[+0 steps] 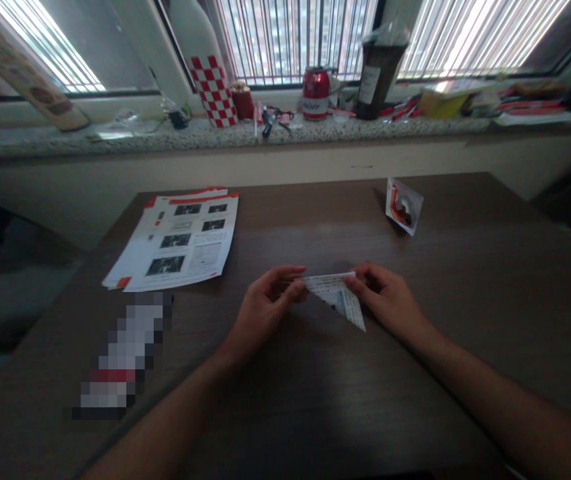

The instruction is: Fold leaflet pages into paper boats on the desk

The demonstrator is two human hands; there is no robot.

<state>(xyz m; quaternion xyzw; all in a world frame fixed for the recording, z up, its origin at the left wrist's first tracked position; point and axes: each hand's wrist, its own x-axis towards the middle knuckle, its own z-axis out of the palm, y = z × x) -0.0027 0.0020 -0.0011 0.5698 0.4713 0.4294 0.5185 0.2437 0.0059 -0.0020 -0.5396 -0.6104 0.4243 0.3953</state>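
A small piece of folded paper (334, 293), printed with text and a bluish picture, is held between my two hands above the dark table. Its shape is a triangle, with one point toward the lower right. My left hand (270, 297) pinches the left corner between thumb and fingers. At the upper right corner, the thumb and fingers of my right hand (382, 293) are closed on the same paper. Part of each corner is hidden behind the fingers.
Printed sheets (178, 243) lie at the table's back left, with a pixelated object (122, 353) in front of them. A small square packet (404, 207) stands at the back right. Along the windowsill (140, 138) are a checkered bottle (214, 90), a red can (316, 93) and a dark container (376, 77).
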